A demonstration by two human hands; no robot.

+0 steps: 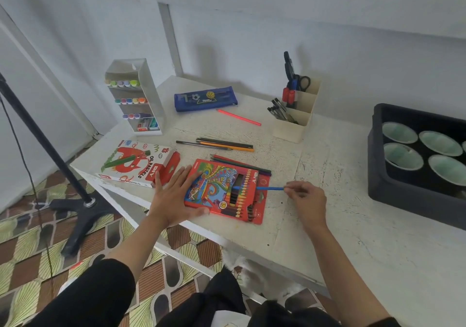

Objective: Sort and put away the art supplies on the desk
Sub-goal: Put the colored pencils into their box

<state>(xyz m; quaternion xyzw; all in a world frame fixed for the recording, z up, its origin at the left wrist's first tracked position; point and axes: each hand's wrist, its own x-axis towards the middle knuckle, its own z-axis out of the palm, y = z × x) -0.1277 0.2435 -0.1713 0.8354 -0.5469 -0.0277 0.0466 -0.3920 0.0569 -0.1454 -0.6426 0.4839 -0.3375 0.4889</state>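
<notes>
A red colour-pencil box (227,190) lies near the desk's front edge. My left hand (174,195) lies flat on its left part, fingers straight. My right hand (306,198) pinches the end of a blue pencil (267,188), whose tip lies over the box's window. Several loose pencils (239,165) rest just behind the box, and a few more pencils (222,145) lie farther back. A pink pencil (238,117) lies alone near the blue pencil case (205,98). An oil pastels box (138,162) sits to the left.
A clear marker rack (137,97) stands at the back left. A cream desk organiser (295,114) with pens and scissors is at the back. A black tray (403,195) with round bowls fills the right side. A tripod (50,150) stands on the floor, left.
</notes>
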